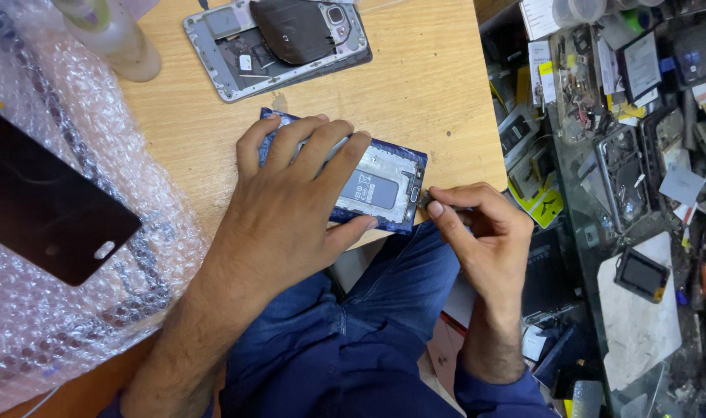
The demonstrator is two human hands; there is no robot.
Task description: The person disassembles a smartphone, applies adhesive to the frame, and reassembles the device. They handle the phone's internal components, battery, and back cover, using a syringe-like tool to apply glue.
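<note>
At the bench (415, 85) edge, my left hand (291, 205) lies spread on the opened blue phone (384, 190), right hand (476, 232) pinching a thin tool (426, 200) at its bottom edge, other phone frame (279, 46) already stripped, reassembly seemingly all left.

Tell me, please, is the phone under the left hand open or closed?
Open: the phone shows its bare battery and metal frame, with no back cover.

black rectangular screen panel (47, 205) lying on clear bubble wrap (74, 310), near left | grey-blue rectangular label (368, 190) with white marks on the opened blue-edged phone (395, 182), centre | small dark screen module (641, 275) on white sheet (639, 325), near right | white-bordered panel (641, 66), far right
</note>
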